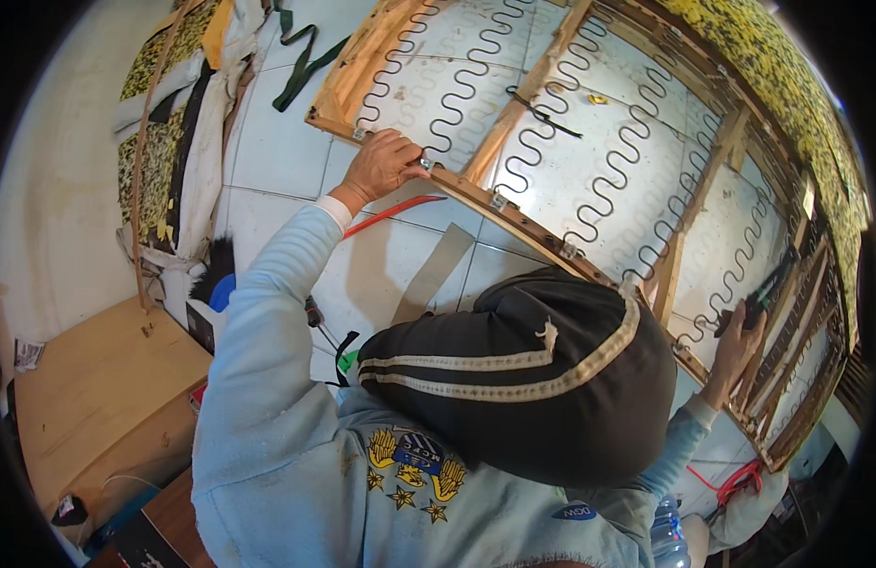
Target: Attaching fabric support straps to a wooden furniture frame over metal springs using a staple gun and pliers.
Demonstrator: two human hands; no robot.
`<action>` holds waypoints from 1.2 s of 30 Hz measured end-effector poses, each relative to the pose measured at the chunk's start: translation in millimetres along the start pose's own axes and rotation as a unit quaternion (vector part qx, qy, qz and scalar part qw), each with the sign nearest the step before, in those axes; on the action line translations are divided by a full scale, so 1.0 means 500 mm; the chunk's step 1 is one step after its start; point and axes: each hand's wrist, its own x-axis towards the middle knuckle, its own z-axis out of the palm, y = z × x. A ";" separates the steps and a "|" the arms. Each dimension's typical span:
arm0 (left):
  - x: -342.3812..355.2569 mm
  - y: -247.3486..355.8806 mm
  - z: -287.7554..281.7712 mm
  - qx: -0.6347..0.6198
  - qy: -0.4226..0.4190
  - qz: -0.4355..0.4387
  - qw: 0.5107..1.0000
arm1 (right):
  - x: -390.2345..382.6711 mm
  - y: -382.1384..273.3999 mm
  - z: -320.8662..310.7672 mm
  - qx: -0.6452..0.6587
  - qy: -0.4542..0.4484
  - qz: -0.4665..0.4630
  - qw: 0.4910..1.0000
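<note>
- Wood frame [507, 123] w/ zigzag springs [450, 102]: in front of us, over white tile floor [277, 156].
- Our L hand [385, 165]: fingers hooked on near rail [462, 186], by a spring clip [426, 165].
- Our R hand [737, 343]: wrapped round dark tool [771, 292], frame's R side; exact type unclear.
- Red bar [391, 215]: on floor, nr L hand.
- Speckled foam [750, 38]: along frame's far edge.
- Green strap [301, 80]: on floor, upper L.

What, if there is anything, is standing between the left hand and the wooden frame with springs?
Nothing visible: the left hand directly holds the near rail of the wooden frame. The dark tool in the right hand is well away to the right.
</note>
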 end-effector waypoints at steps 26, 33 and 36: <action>0.007 0.177 0.153 -0.368 0.350 -0.470 0.722 | -0.457 0.331 -0.129 0.306 0.221 0.492 0.784; 0.042 0.130 0.165 -0.303 0.299 -0.627 0.653 | -0.611 0.446 -0.008 -0.056 0.169 0.572 0.801; 0.030 0.125 0.171 -0.376 0.292 -0.588 0.654 | -0.609 0.425 -0.014 0.056 0.130 0.547 0.825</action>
